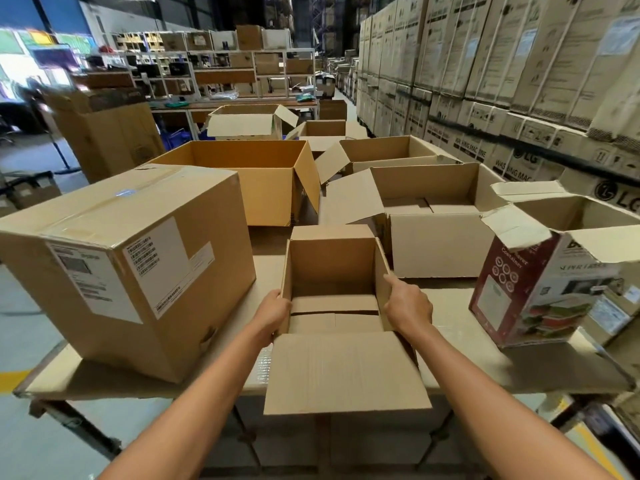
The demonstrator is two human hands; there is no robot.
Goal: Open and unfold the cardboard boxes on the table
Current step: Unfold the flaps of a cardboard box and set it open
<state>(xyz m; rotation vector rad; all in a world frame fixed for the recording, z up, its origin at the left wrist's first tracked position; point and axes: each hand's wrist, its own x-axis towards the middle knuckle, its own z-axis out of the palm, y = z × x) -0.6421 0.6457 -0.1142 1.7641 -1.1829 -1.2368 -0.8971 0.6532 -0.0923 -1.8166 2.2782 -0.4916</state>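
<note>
Small brown cardboard box, upright, flaps open; large taped box just left.

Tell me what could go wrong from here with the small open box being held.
1. The small box sits near the table edge, with its front flap hanging past it; pulled closer, it may tip off.
2. The left hand and right hand grip only the thin side walls, which could buckle or slip.
3. The printed box stands close on the right; a swinging flap might knock it.
</note>
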